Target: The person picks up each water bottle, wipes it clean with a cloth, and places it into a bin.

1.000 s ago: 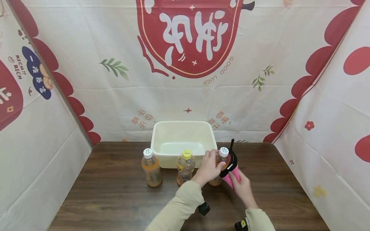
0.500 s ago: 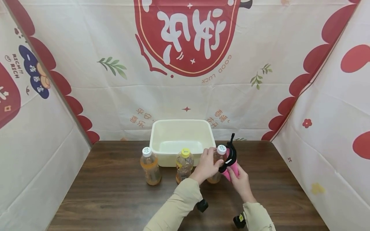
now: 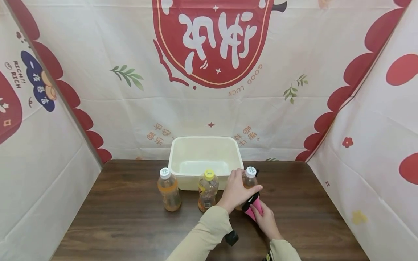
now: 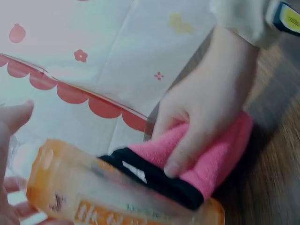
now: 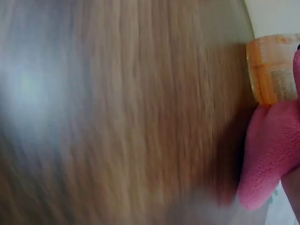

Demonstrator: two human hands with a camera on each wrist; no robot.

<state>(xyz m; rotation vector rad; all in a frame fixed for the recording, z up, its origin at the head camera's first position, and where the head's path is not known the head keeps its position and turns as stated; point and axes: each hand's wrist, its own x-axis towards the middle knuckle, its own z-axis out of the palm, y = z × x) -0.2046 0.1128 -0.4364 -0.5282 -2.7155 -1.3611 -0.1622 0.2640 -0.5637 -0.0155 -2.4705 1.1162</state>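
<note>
My left hand (image 3: 236, 190) holds a clear plastic bottle (image 3: 250, 182) with a white cap, upright at the right front of the white tub. In the left wrist view, fingers curl by the neck and the thumb stands apart. My right hand (image 3: 267, 220) grips a pink plush cloth (image 3: 258, 206) with black trim, low against the bottle's right side. The black edge of the cloth (image 4: 215, 164) lies along the bottle's orange-printed side in the left wrist view. In the right wrist view, the pink plush bunches right by the bottle's base (image 5: 265, 70).
An off-white tub (image 3: 205, 182) stands at the table's back edge. Before it stand a yellow-capped bottle (image 3: 208, 192) and, farther left, a white-capped bottle (image 3: 169, 192) with an orange band. Printed fabric (image 3: 209, 105) walls in the back and sides of the wooden table (image 3: 130, 224).
My right hand has drawn the cloth down and toward me along the bottle. The left thumb now sticks out to the right; the left hand keeps its place at the bottle.
</note>
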